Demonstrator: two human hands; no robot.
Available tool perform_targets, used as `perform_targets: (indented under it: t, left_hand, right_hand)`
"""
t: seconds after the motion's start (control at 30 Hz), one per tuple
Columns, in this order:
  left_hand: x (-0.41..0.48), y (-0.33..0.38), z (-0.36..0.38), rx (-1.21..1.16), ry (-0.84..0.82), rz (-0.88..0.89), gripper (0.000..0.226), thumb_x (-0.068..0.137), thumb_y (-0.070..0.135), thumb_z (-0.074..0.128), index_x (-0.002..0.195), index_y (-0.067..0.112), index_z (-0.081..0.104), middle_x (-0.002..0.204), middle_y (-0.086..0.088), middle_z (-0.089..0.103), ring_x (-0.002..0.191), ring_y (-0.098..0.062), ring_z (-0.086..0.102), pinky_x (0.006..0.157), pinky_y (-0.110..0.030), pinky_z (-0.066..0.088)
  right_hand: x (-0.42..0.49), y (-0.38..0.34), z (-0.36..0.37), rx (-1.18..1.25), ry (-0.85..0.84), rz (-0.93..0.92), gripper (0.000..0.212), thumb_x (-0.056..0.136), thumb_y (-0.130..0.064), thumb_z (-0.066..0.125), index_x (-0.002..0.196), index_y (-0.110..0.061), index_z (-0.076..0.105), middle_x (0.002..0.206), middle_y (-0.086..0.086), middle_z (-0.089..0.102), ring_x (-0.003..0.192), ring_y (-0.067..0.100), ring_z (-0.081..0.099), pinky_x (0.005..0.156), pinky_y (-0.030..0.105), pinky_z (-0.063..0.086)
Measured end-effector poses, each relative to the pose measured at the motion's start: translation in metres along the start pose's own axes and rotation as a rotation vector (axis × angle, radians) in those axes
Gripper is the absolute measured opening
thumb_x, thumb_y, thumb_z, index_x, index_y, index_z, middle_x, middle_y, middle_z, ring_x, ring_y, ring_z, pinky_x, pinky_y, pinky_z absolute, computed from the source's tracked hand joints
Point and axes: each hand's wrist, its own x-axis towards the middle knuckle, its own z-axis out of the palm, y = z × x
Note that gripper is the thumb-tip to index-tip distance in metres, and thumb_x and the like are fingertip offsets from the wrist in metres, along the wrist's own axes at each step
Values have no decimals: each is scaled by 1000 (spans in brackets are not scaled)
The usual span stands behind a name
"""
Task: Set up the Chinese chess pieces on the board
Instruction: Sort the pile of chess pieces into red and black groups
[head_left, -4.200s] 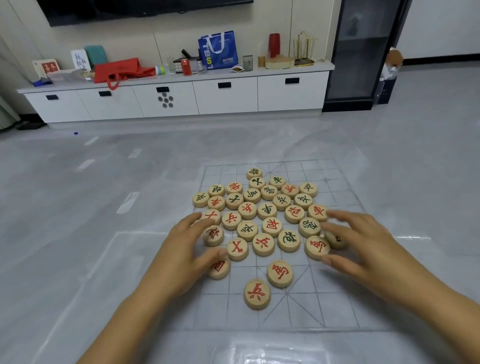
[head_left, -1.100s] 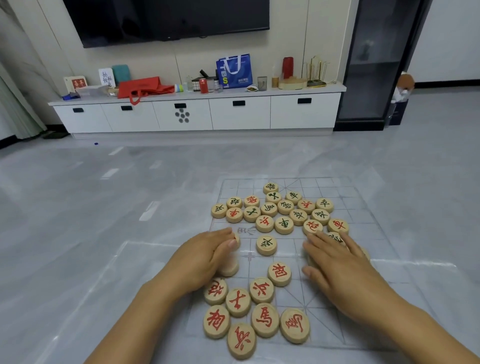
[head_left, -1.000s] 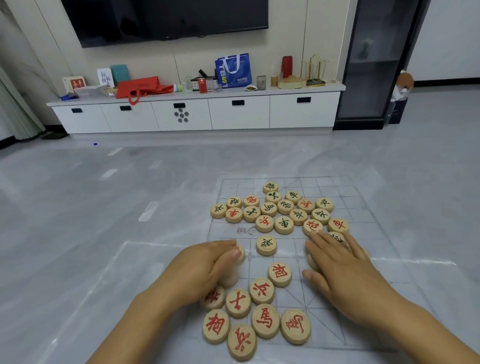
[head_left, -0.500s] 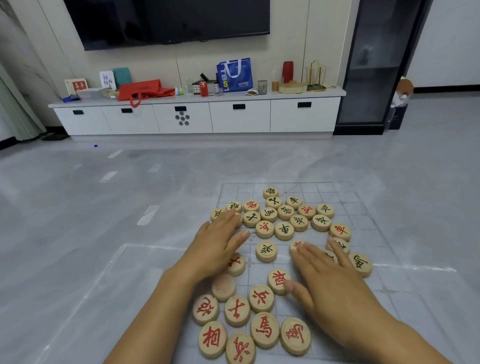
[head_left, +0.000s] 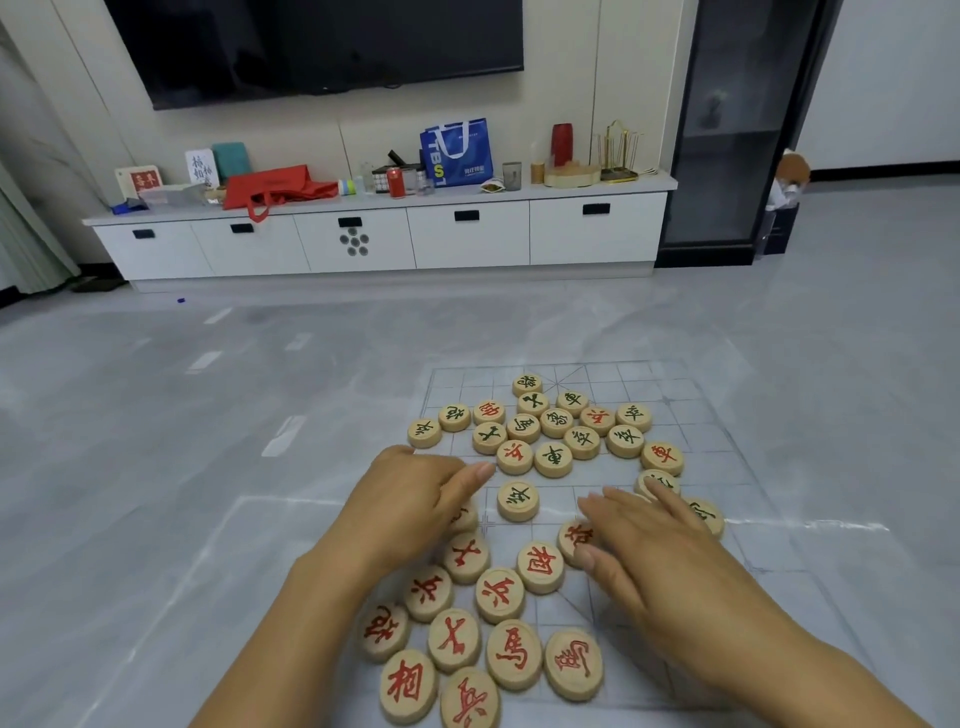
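On the far left a red bag (head_left: 275, 189) lies on a low white cabinet (head_left: 467, 239) under a dark television (head_left: 322, 47), with a blue bag (head_left: 457, 153) further right on the same top.

Nearer, on the grey floor (head_left: 156, 467), lies a clear board (head_left: 691, 410) printed with a grid. The left hand (head_left: 415, 499) rests at the board's left edge, its fingers bent and close together, thumb pointing right. A partly hidden piece (head_left: 464, 517) peeks out from under its palm. Whether the fingers grip it cannot be told.

Near of that hand, the red pieces (head_left: 500, 595) sit face up in a tight bunch at the near left of the board, several touching. Between the hands a lone green piece (head_left: 517, 500) lies by itself. Beyond it the far cluster (head_left: 553, 460), mostly green with a few red among them, crowds the far middle of the board.

The right hand (head_left: 660, 561) lies flat with fingers straight and slightly spread. Its thumb side touches a red-marked piece (head_left: 574, 540), and its fingertips cover part of a green-marked piece (head_left: 655, 483). Just right of the hand another edge piece (head_left: 706, 514) shows half hidden.

Far right stands a dark glass cabinet (head_left: 737, 130).
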Motion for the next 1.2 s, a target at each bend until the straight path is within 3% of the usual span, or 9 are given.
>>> perform_targets:
  t: [0.1, 0.2, 0.5, 0.63, 0.9, 0.97, 1.07, 1.13, 1.2]
  left_hand:
    - [12, 8, 14, -131, -19, 47, 61, 85, 62, 13, 131, 36, 44, 137, 19, 42, 134, -2, 28, 115, -35, 17]
    - [22, 15, 28, -115, -127, 40, 53, 95, 51, 16, 145, 34, 13, 155, 15, 14, 139, 5, -4, 118, -37, -8]
    - [2, -9, 9, -66, -115, -67, 68, 86, 61, 1, 136, 35, 39, 143, 14, 42, 134, 2, 31, 118, -31, 0]
    - [-16, -10, -5, -34, -115, -49, 97, 67, 80, -12, 133, 35, 42, 137, 17, 49, 116, 14, 27, 109, -16, 2]
    - [-28, -33, -10, -21, -41, -127, 97, 69, 78, -13, 124, 34, 52, 126, 13, 60, 121, -3, 48, 114, -26, 13]
    - [-32, -38, -12, -31, -18, -173, 85, 74, 74, -7, 114, 36, 57, 119, 13, 64, 113, -9, 53, 108, -29, 29]
    - [-45, -41, -17, -49, 7, -184, 99, 54, 90, -11, 98, 36, 59, 97, 17, 67, 90, -8, 59, 83, -29, 48]
    - [-56, -39, -17, -65, -14, -176, 97, 54, 92, -8, 101, 39, 58, 101, 21, 66, 94, -5, 60, 84, -26, 48]
    - [-67, -34, -13, -56, -51, -168, 96, 55, 89, -2, 120, 42, 52, 125, 21, 58, 115, -3, 53, 97, -22, 42]
  right_hand:
    - [3, 2, -6, 55, -135, 48, 131, 38, -68, -46, 144, -27, 19, 152, -10, 25, 142, 1, 8, 101, 16, -21]
    - [7, 0, -5, 83, -147, 20, 124, 43, -68, -42, 145, -27, 16, 153, -10, 21, 140, -2, 2, 100, 16, -23]
    - [18, -16, 7, 167, -178, -116, 92, 65, -67, -13, 146, -29, 11, 156, -11, 10, 142, 2, -4, 110, 20, -16]
    - [29, 19, -1, 150, -97, 101, 53, 96, -45, 18, 145, -25, 15, 155, -7, 15, 143, 6, 5, 115, 28, -7]
    - [24, 88, -2, 192, -157, 325, 48, 98, -37, 18, 143, -20, 26, 150, -4, 32, 139, 8, 24, 117, 29, 2]
    - [8, 93, -14, 162, -202, 359, 58, 95, -47, 13, 141, -16, 30, 150, 0, 33, 138, 12, 28, 117, 30, 9]
    - [-29, 85, -31, 154, -251, 370, 127, 47, -88, -18, 128, -11, 43, 138, 5, 47, 127, 19, 42, 107, 31, 31]
    - [-48, 67, -33, 85, -306, 399, 156, 17, -84, -36, 140, -13, 29, 153, -3, 24, 140, 8, 23, 110, 21, 21]
    - [-59, 49, -25, 98, -324, 387, 152, 22, -79, -43, 145, -11, 15, 150, -12, 2, 135, -8, 8, 110, 13, 3]
